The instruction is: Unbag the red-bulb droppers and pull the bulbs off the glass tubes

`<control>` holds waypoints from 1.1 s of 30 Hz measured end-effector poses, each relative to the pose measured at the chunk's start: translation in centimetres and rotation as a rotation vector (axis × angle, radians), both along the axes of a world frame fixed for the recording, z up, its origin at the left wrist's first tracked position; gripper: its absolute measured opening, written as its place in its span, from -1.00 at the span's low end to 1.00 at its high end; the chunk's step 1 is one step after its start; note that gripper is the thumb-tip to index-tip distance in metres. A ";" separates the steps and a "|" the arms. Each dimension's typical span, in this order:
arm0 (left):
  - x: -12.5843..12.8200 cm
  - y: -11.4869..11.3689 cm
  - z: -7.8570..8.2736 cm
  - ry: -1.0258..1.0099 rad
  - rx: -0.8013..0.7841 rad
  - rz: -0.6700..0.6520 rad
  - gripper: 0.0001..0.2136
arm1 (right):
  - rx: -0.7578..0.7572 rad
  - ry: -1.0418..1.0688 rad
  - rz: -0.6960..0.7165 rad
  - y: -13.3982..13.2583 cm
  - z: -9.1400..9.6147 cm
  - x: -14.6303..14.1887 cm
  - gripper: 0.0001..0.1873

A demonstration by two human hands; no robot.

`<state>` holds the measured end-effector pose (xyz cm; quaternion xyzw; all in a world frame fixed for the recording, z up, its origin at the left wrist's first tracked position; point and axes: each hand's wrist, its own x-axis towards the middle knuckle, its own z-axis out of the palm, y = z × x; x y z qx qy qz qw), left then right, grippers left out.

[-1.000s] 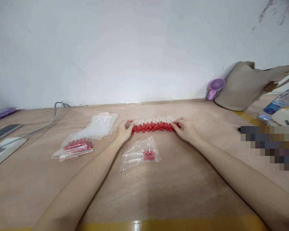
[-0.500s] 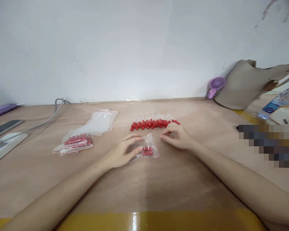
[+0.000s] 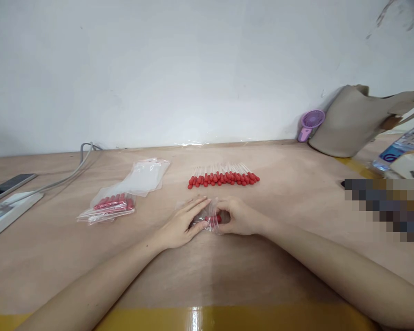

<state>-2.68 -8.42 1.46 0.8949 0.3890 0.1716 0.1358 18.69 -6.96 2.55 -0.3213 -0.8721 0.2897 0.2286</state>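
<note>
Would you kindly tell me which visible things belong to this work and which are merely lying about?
Likely part of the work:
small clear plastic bag at the left hand and right hand
row of red-tipped white sticks
clear plastic bags with red contents
flat translucent plastic bags

Likely just lying about:
purple handheld fan
beige handbag
flat dark-screened phone
white rectangular power strip

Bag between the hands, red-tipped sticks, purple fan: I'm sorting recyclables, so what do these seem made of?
Bag: probably thin, glossy plastic film; it is see-through, creased and catches highlights.
Red-tipped sticks: the slim pale shafts could be wood or plastic, too small to tell; the red heads look smooth, material uncertain.
Fan: likely molded hard plastic, judging by its even purple color and slotted grille.
</note>
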 end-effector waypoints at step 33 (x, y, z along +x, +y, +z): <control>-1.2 -0.6 0.4 0.348 -0.104 0.109 -0.51 | -0.331 0.734 -0.475 5.8 3.1 7.5 -0.73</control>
